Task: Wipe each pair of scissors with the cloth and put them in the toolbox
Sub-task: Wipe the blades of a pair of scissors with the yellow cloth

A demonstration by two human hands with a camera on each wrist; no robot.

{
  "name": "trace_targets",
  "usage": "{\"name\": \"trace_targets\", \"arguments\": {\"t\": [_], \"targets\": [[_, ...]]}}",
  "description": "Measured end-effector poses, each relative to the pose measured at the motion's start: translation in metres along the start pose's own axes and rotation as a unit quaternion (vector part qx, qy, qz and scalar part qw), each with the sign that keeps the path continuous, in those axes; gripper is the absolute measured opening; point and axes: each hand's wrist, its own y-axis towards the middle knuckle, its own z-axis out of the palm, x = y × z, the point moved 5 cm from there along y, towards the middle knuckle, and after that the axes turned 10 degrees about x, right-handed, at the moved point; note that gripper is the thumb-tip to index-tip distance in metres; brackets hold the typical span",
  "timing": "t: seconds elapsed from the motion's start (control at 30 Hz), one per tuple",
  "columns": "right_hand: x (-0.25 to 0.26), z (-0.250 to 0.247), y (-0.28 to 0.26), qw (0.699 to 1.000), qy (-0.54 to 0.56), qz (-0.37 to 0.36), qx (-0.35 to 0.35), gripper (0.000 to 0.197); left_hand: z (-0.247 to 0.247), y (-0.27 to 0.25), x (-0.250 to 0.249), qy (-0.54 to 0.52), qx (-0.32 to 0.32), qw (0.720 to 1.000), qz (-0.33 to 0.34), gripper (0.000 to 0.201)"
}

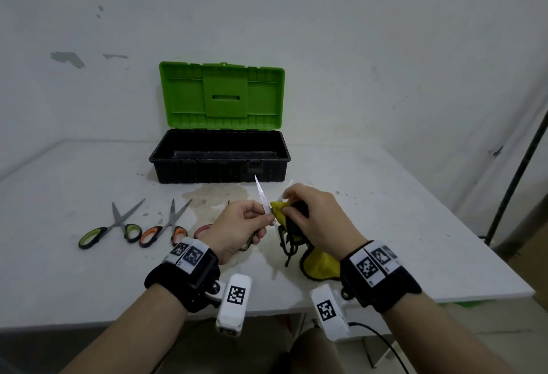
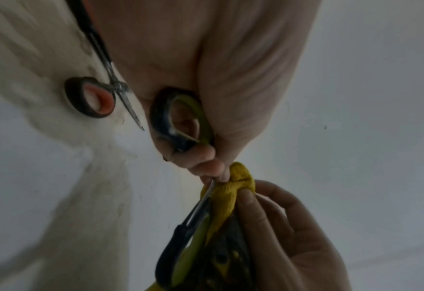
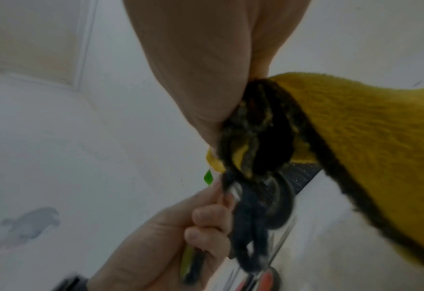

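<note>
From the head view, the left hand (image 1: 240, 225) gripped an opened pair of green-handled steel scissors (image 1: 262, 200), while the right hand (image 1: 314, 216) pinched a yellow, black-edged cloth (image 1: 280, 210) round one blade. The open black toolbox with a green lid (image 1: 219, 157) stood behind on the white table (image 1: 385, 225), apparently empty.

The left wrist view showed the cloth (image 2: 238, 183) bunched at the blade's base.

The right wrist view showed the cloth (image 3: 367, 128) trailing from the fist.

Wiping was underway; next, the second blade, then boxing.
</note>
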Motion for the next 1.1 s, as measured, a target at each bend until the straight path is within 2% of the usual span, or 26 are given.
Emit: {"name": "trace_targets", "arguments": {"t": [0.1, 0.23, 0.33, 0.43, 0.57, 0.7, 0.8, 1.0, 1.1], "targets": [[0.001, 0.004, -0.004, 0.999, -0.027, -0.001, -0.041, 0.002, 0.0, 0.0, -0.003, -0.004, -0.003, 1.0, 0.009, 0.01], [0.005, 0.014, -0.012, 0.994, -0.048, -0.009, -0.094, 0.019, 0.004, 0.002, -0.006, -0.018, -0.004, 1.0, 0.019, 0.012], [0.004, 0.023, -0.016, 0.995, -0.061, 0.015, -0.072, 0.034, 0.006, 0.003, -0.004, -0.02, -0.004, 1.0, 0.016, 0.01], [-0.001, 0.026, -0.017, 0.997, -0.002, 0.05, -0.054, 0.026, 0.007, 0.004, -0.003, -0.013, 0.008, 1.0, 0.011, 0.009], [-0.001, 0.018, -0.015, 0.995, 0.079, 0.034, -0.054, 0.006, 0.006, 0.001, -0.006, -0.006, 0.003, 1.0, 0.013, 0.007], [0.001, 0.014, -0.014, 0.995, 0.088, 0.023, -0.034, 0.013, 0.003, 0.001, -0.008, 0.011, 0.003, 1.0, 0.016, 0.016], [-0.003, 0.017, -0.012, 0.994, 0.093, 0.028, -0.041, 0.016, 0.003, 0.001, -0.008, 0.025, 0.0, 1.0, 0.015, 0.013], [-0.01, 0.028, -0.01, 0.999, -0.013, 0.013, -0.051, 0.019, 0.005, -0.001, -0.008, 0.03, -0.001, 1.0, 0.006, 0.008], [-0.022, 0.014, -0.003, 0.995, -0.014, 0.052, -0.086, 0.021, 0.003, -0.002, -0.008, 0.036, -0.001, 0.999, -0.001, 0.01]]}}
